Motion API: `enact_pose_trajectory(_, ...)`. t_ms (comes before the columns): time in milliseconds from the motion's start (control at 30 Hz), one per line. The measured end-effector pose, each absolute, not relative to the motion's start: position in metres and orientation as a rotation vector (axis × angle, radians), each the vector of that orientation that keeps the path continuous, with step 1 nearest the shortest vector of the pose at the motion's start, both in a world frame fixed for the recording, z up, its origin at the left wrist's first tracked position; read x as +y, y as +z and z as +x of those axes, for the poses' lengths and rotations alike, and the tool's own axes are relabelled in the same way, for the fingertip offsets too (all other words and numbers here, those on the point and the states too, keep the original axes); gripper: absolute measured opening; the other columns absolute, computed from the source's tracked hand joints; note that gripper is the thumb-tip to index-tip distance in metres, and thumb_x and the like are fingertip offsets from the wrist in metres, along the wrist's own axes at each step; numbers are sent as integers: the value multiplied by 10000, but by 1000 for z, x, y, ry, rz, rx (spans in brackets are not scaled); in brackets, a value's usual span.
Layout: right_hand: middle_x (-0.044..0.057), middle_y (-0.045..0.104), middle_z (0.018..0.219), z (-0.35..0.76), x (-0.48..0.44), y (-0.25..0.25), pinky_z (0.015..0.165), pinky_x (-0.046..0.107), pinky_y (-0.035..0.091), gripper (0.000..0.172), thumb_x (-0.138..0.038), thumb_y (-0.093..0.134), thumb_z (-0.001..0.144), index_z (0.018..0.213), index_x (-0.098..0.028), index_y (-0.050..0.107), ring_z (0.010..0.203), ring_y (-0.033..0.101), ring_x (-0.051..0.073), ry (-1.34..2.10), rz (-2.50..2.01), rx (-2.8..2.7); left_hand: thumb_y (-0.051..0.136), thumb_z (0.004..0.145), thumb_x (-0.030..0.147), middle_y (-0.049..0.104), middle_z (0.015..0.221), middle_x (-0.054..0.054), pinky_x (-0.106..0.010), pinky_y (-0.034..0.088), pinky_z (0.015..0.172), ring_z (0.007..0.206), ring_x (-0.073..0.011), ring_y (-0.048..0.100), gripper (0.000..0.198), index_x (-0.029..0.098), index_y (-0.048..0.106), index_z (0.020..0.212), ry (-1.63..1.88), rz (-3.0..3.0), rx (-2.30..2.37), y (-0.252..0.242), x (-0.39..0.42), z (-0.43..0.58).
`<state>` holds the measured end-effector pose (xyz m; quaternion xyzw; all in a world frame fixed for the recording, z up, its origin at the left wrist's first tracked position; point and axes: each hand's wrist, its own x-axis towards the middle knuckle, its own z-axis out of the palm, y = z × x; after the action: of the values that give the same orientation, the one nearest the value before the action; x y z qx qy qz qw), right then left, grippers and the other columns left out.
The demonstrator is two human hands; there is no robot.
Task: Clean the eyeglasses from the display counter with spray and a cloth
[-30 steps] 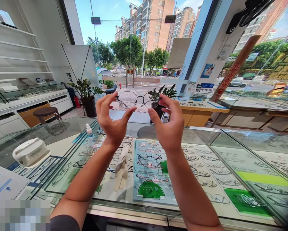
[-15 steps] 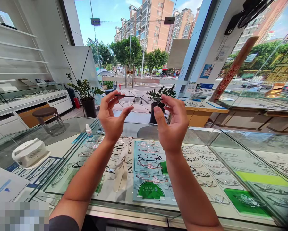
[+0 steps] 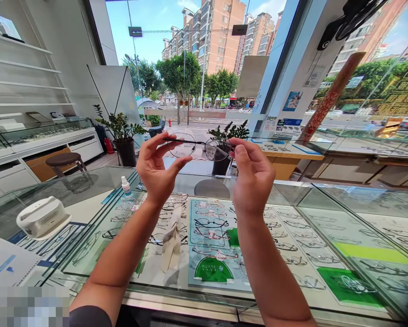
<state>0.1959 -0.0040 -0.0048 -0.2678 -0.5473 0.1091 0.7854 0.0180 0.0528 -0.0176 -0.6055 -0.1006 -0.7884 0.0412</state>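
A pair of thin round-lensed eyeglasses [image 3: 200,143] with a dark frame is held up above the glass counter, its right side slightly lower. My left hand [image 3: 158,170] has its fingers at the left end of the frame, with the thumb apart below the left lens. At the right end, my right hand [image 3: 253,175] pinches the frame between thumb and fingers. Under the hands, a twisted beige cloth [image 3: 171,240] lies on the glass display counter [image 3: 170,295], over rows of eyeglasses inside.
On the counter's left stand a small spray bottle [image 3: 126,186] and a white device [image 3: 43,217]. Beyond the counter are a brown stool [image 3: 63,159], potted plants [image 3: 118,129] and a large window. A gray round seat [image 3: 211,187] shows behind the counter glass.
My right hand has shifted right and slightly down, and its thumb and fingers have closed on the frame's right end. The eyeglasses have tilted and moved a little right.
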Motion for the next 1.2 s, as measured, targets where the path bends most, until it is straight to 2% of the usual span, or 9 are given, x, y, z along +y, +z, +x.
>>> enact_pose_trajectory(133,58,807,1183,196,-4,-7,1027,437,627,265,-461,636,1060,1153,-279,805,1157,763,238,331,-516,-1197,920,824,561,709,1209,-55,-452,643,1048,1144,-252,765,677,268,661,1377,-2347,-1714,-348,-19,50,19)
enact_pose_trajectory(267,43,823,1157,194,-9,-4,1050,450,628,211,-417,664,1049,1131,-288,810,1145,781,231,483,-420,-1177,909,836,561,741,1205,-61,-480,607,1088,1157,-258,752,615,235,702,1315,-2262,-1656,-468,-19,47,17)
enact_pose_trajectory(567,29,841,1049,195,-8,-2,1030,441,639,150,-383,739,1003,1083,-275,805,1048,804,208,607,-373,-1137,913,838,544,777,1161,-58,-449,600,1058,1125,-243,765,598,230,712,1306,-2319,-1681,-527,-19,48,18)
enact_pose_trajectory(867,63,834,1036,198,-4,-3,946,454,668,284,-484,658,1029,1144,-254,778,1060,807,238,573,-524,-1193,942,821,480,800,1142,-71,-429,604,987,1100,-248,774,567,239,728,1289,-2378,-1717,-594,-21,44,18)
enact_pose_trajectory(1200,81,835,1088,202,5,-6,960,461,654,272,-473,691,991,1107,-240,770,1056,807,247,657,-553,-1146,956,814,420,797,1128,-48,-421,579,982,1055,-229,770,551,255,734,1291,-2363,-1718,-615,-23,40,21)
